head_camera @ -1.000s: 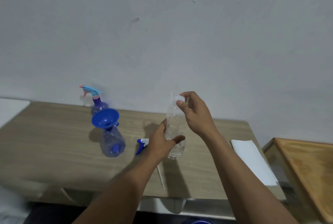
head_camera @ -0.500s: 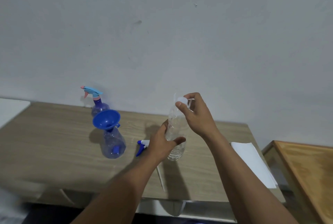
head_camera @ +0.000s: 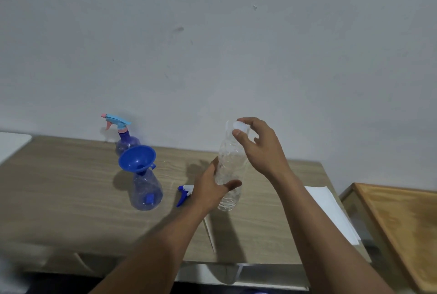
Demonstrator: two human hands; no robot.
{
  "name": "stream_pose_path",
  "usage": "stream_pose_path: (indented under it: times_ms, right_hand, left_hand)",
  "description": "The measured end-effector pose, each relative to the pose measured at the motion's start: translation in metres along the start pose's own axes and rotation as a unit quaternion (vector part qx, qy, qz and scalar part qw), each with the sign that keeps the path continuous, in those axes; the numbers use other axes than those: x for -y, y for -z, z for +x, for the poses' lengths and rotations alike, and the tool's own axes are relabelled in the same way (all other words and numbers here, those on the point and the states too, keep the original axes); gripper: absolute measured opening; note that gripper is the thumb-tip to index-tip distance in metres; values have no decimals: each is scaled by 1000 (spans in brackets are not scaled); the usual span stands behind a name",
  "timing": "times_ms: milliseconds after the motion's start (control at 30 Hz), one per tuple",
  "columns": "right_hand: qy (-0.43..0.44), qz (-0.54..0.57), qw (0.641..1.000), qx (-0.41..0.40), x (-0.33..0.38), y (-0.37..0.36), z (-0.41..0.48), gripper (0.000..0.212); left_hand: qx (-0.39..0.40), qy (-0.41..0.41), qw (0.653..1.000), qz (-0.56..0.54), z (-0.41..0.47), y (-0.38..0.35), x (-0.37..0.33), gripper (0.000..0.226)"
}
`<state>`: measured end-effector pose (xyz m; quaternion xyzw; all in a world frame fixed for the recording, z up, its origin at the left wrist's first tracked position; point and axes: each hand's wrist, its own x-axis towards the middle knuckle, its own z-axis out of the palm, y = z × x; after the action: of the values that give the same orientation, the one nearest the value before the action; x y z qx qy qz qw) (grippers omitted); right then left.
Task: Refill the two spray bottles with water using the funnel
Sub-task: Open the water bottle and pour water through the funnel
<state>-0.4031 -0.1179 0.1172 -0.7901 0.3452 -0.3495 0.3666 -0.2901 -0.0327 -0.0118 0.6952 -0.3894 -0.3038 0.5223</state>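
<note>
Two spray bottles stand on the surface (head_camera: pixel 59 187). The rear spray bottle (head_camera: pixel 124 143), by the wall (head_camera: pixel 212 45) at about 11 o'clock, carries a light-blue and pink trigger top. The front spray bottle (head_camera: pixel 146 191) stands just in front of it, near 9 o'clock from the hands, with its neck open. One blue funnel (head_camera: pixel 137 159) sits upright in that neck. One blue-and-white spray head (head_camera: pixel 184 193) lies on its side between the front spray bottle and the left forearm. A thin white tube (head_camera: pixel 209 234) shows on the surface beside that arm.

There is one clear water bottle (head_camera: pixel 230 170), roughly upright and leaning slightly, at the middle of the surface. Whether its base rests on the surface cannot be told.

At 3 o'clock a white sheet (head_camera: pixel 331 213) lies flat near the edge of the surface, and beyond it stands a wooden stand (head_camera: pixel 402 227). The left forearm partly covers the spray head, while the right forearm crosses a corner of the sheet.

The left hand (head_camera: pixel 210 187) is wrapped round the lower body of the water bottle, thumb across the front. The right hand (head_camera: pixel 262 149) pinches the white cap (head_camera: pixel 240 126) on top between thumb and fingertips, its other fingers loosely spread.
</note>
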Motion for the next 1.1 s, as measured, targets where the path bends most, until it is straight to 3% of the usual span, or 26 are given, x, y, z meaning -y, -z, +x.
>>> stream_pose_path:
  times_ms: [233,433,733,933,1100]
  right_hand:
    - [-14,43,997,-62,-15,13,-21,30]
    - [-74,-31,994,-69,-83,-6,-75,34]
    - [-165,-189,962,113,-167,-65,-136,43]
    - [-129,-284,940,138,-177,-85,-152,42]
    - [-131,-288,936,156,-180,-81,-149,42]
  left_hand:
    - [-26,-23,999,12,5,4,-7,75]
    - [-40,-36,998,16,10,8,3,70]
    - [-49,-36,998,15,10,7,8,90]
    - [-49,-38,998,15,10,7,7,84]
    - [-45,-39,998,12,7,5,0,84]
